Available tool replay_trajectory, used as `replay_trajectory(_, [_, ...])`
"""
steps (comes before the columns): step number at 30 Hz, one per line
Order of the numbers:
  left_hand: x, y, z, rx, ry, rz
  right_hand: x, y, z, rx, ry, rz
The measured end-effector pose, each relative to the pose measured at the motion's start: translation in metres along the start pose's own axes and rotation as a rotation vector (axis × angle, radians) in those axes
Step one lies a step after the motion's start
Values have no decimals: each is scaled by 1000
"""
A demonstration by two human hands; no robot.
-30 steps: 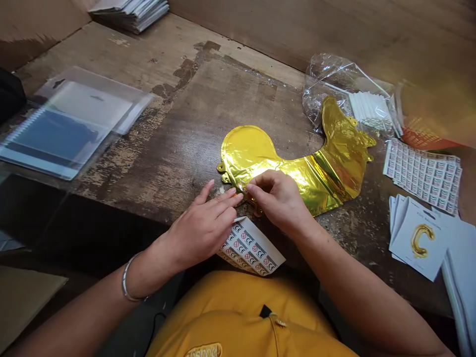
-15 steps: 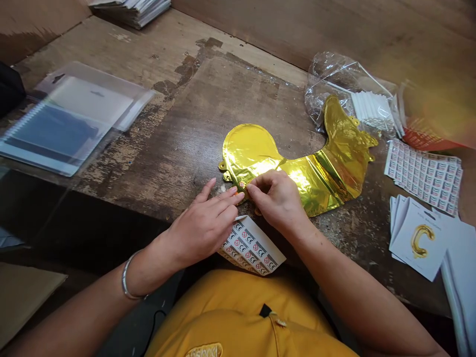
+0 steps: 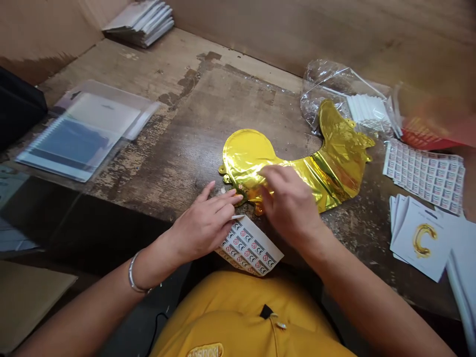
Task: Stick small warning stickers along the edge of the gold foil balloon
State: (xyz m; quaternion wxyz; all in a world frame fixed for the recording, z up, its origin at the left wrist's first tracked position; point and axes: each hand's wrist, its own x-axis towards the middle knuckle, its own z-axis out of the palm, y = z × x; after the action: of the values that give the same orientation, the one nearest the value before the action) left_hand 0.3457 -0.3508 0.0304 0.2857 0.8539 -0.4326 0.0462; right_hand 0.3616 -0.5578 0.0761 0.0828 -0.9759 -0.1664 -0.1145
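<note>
A gold foil balloon (image 3: 249, 153), shaped like a curved letter, lies flat on the worn wooden table (image 3: 156, 163). My right hand (image 3: 292, 206) is blurred just above its lower edge, with its fingers loosely apart and holding nothing I can make out. My left hand (image 3: 203, 225) rests beside the sheet of small warning stickers (image 3: 249, 246), with its fingertips at the balloon's lower edge. A small sticker (image 3: 242, 188) appears to sit on the foil there, partly hidden.
Clear bags with card inserts (image 3: 92, 131) lie at the left. A plastic bag (image 3: 327, 89) and white sticks (image 3: 368, 113) lie behind the balloon. To the right are a printed label sheet (image 3: 424, 176) and gold letter C cards (image 3: 420, 243). Stacked sheets (image 3: 139, 25) stand at the back.
My right hand has lifted off the balloon's lower edge and moved right, its fingers opening. My left hand has barely moved. The view has shifted slightly.
</note>
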Motion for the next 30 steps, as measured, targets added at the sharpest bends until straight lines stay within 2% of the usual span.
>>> replay_trajectory(2, [0, 1, -4, -40, 13, -34, -11, -5, 2, 72, -57, -162])
replay_trajectory(3, [0, 1, -6, -65, 20, -63, -15, -7, 6, 69, -58, -196])
replay_trajectory(7, [0, 4, -11, -131, 27, -161, -24, -14, 20, -59, -30, -184])
replay_trajectory(11, [0, 6, -11, -114, 19, -180, -15, -14, 17, -23, -84, 2])
replay_trajectory(16, [4, 13, -18, 52, 35, -126, 7, 5, 6, 374, -130, 323])
replay_trajectory(21, [22, 21, -27, 150, 14, 7, 25, 24, 4, 626, -288, 381])
replay_trajectory(24, [35, 22, -23, 141, -59, 83, 29, 26, 3, 712, -331, 413])
replay_trajectory(27, [42, 18, -14, 154, -138, 134, 23, 21, -1, 724, -233, 390])
replay_trajectory(30, [44, 13, -9, 181, -168, 116, 9, 15, -9, 549, 60, 331])
